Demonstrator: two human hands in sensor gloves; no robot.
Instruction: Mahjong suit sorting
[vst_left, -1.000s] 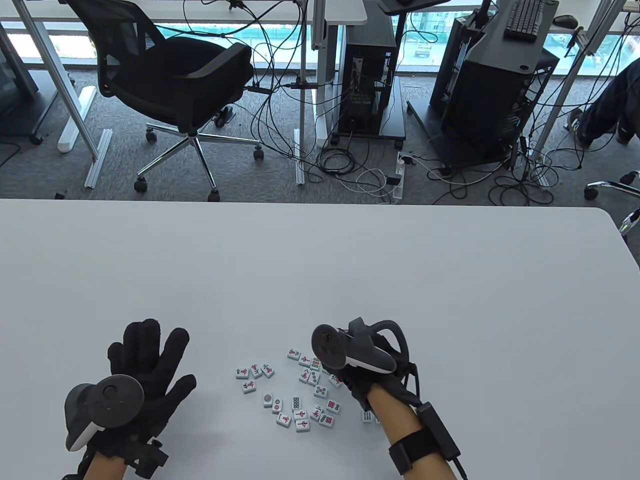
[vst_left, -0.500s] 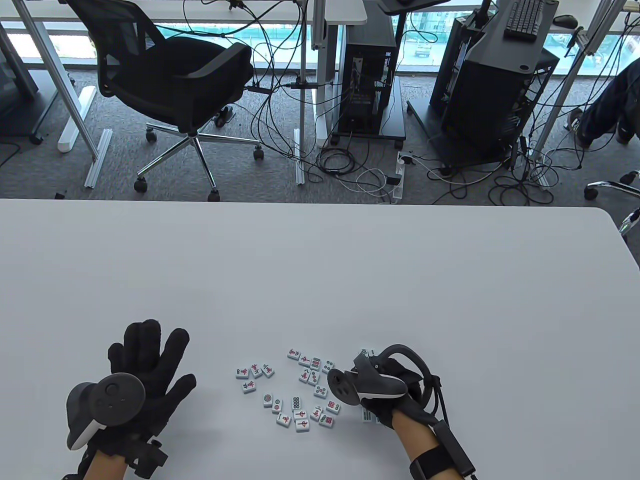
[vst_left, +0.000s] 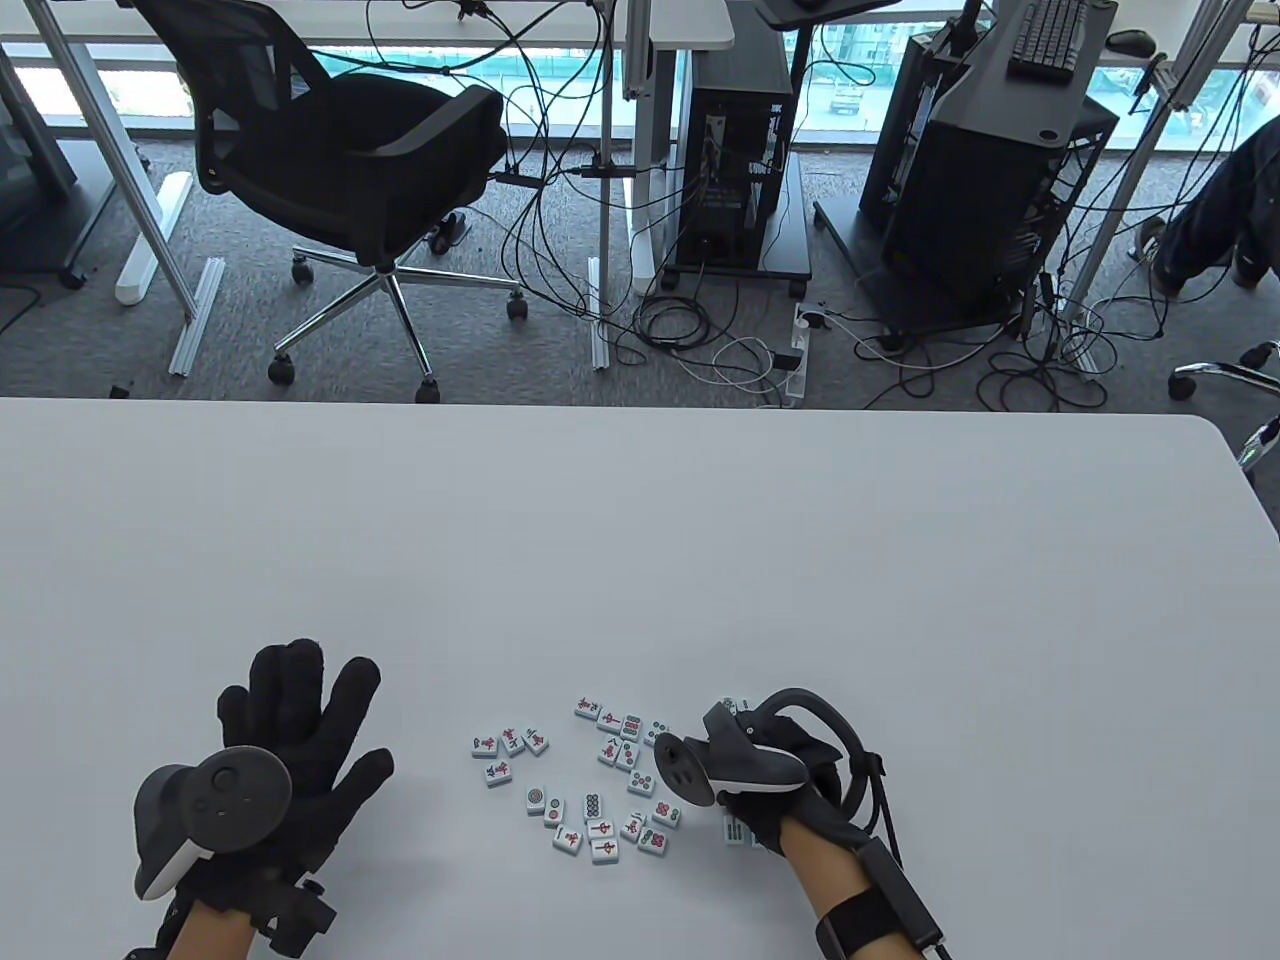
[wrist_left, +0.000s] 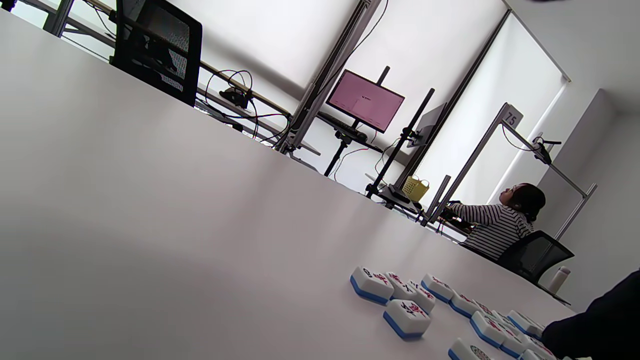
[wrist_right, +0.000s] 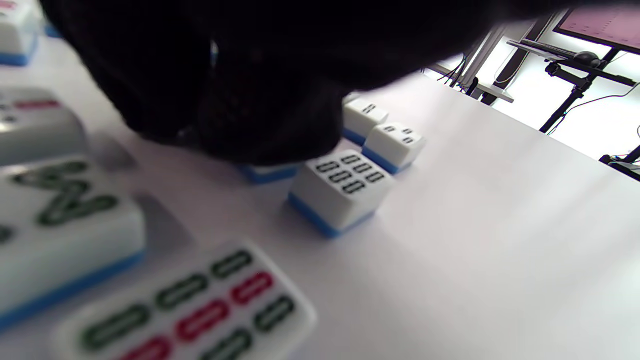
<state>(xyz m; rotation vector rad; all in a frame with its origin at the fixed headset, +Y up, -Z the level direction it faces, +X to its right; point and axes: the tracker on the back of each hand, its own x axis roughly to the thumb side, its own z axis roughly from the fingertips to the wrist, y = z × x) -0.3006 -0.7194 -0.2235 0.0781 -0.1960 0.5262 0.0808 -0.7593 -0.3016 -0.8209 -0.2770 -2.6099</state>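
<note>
Sorting looks barely begun: most tiles (vst_left: 600, 785) lie mixed in a loose scatter on the table (vst_left: 640, 560), with a few bamboo tiles (wrist_right: 345, 180) set apart under the right hand (vst_left: 775, 775). Left hand (vst_left: 285, 740) rests flat beside the scatter, fingers spread wide. Right fingers (wrist_right: 260, 120) touch a tile; whether they grip it I cannot tell. No containers are visible

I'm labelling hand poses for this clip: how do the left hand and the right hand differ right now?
The left hand lies flat with its fingers spread, well to the left of the tiles; the right hand is hunched at the right edge of the cluster. The left touches no tile; the right's fingertips are down on a blue-backed tile, though a grip isn't clear. Both wear black gloves with trackers.
</note>
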